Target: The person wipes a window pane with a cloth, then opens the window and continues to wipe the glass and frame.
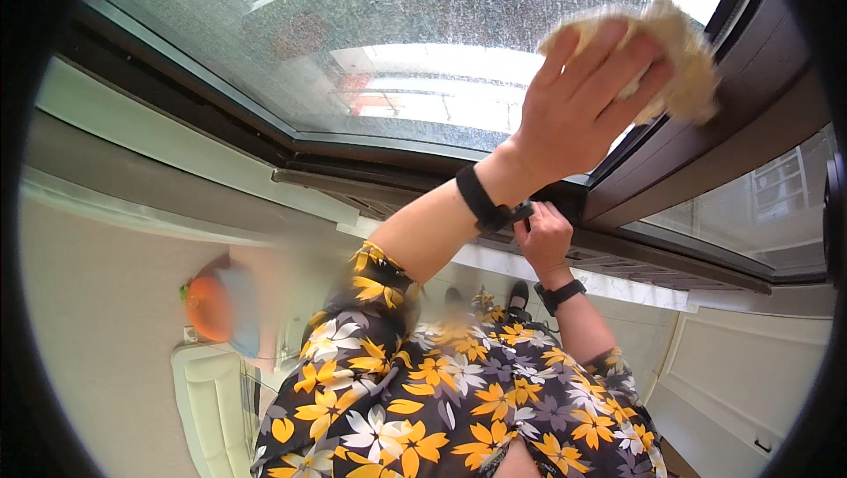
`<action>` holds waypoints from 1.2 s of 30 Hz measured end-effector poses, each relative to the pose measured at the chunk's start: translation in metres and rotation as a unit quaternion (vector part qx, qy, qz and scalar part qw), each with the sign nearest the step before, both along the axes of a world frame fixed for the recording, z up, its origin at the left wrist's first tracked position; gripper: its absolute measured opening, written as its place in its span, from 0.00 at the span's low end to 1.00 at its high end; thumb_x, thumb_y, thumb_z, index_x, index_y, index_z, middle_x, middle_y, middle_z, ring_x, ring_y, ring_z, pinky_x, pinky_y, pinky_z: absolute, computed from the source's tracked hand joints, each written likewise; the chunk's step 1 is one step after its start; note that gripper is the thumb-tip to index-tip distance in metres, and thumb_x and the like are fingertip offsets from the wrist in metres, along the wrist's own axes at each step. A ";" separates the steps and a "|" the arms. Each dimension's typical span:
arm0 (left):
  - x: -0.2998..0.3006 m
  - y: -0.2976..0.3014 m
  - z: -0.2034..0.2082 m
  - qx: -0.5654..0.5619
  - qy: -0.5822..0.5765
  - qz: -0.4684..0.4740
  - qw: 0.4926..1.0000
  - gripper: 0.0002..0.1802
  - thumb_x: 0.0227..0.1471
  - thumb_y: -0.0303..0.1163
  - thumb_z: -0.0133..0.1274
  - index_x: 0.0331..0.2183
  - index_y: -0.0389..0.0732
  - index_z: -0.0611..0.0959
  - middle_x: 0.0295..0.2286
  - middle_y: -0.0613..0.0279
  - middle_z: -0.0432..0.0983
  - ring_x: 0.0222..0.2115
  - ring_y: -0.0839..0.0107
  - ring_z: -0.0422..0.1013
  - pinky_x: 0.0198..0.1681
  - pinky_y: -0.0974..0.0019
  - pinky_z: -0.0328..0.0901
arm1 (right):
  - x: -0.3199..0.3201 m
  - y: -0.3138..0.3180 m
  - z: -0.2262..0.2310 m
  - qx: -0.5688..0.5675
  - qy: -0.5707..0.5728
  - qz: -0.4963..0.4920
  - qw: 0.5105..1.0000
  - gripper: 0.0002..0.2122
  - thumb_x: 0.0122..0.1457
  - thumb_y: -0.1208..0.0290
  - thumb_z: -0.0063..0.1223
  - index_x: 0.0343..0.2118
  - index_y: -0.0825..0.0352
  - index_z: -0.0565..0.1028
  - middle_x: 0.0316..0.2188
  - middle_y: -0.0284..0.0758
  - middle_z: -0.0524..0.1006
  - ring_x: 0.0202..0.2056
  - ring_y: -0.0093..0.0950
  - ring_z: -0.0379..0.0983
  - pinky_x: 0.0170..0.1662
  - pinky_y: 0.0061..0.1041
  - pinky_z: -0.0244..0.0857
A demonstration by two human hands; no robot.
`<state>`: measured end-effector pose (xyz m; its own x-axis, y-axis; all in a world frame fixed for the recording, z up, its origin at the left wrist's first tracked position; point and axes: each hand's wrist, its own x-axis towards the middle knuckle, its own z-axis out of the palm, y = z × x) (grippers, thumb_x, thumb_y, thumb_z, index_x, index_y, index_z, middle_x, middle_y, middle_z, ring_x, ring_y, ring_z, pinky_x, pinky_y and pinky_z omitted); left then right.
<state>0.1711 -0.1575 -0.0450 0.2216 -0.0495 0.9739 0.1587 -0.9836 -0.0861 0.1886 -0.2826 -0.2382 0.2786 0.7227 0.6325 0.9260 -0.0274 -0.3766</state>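
My left hand [582, 94] presses a pale yellow cloth [693, 72] against the right side of the window glass [397, 28], where it meets the dark brown frame [732, 116]. The fingers are spread over the cloth, which bunches out past them to the right. Lower down, my right hand [545, 238] rests at the window's bottom rail with its fingers curled. Whatever those fingers hold is hidden against the dark frame. The glass is speckled with dirt or droplets. A black band circles each wrist.
Below the window runs a pale stone ledge [609, 284]. A second glass pane [750, 205] stands to the right, above a white panelled cabinet door [750, 372]. At lower left are an orange round object [208, 309] and a pale cushioned seat [212, 407].
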 end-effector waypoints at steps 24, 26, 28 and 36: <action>0.005 -0.014 -0.030 -0.012 0.026 -0.025 0.999 0.24 0.47 0.24 0.51 0.49 0.42 0.82 0.53 0.57 0.71 0.59 0.53 0.63 0.62 0.47 0.50 | -0.007 0.004 -0.007 -0.010 0.010 0.034 0.999 0.07 0.47 0.73 0.60 0.30 0.65 0.78 0.26 0.36 0.78 0.30 0.35 0.76 0.34 0.32 0.72; 0.010 -0.019 -0.067 -0.027 0.071 -0.018 0.997 0.20 0.49 0.25 0.51 0.46 0.45 0.84 0.52 0.62 0.72 0.59 0.57 0.64 0.64 0.47 0.48 | 0.000 -0.004 -0.013 -0.025 0.001 0.013 1.000 0.08 0.46 0.74 0.60 0.31 0.65 0.78 0.26 0.36 0.78 0.31 0.36 0.76 0.34 0.32 0.72; 0.006 -0.020 -0.062 -0.005 0.064 -0.021 0.998 0.20 0.50 0.27 0.51 0.46 0.47 0.84 0.54 0.63 0.71 0.60 0.59 0.64 0.66 0.48 0.47 | 0.001 -0.004 -0.013 -0.018 -0.011 0.008 1.000 0.10 0.44 0.76 0.59 0.33 0.65 0.78 0.27 0.36 0.78 0.31 0.36 0.76 0.33 0.32 0.71; 0.045 0.004 0.065 0.037 -0.149 -0.050 0.987 0.23 0.52 0.28 0.50 0.52 0.36 0.75 0.55 0.50 0.68 0.61 0.51 0.60 0.65 0.48 0.51 | 0.000 -0.006 -0.019 -0.054 -0.064 -0.043 0.995 0.05 0.46 0.69 0.62 0.23 0.64 0.79 0.20 0.38 0.76 0.24 0.36 0.74 0.28 0.34 0.69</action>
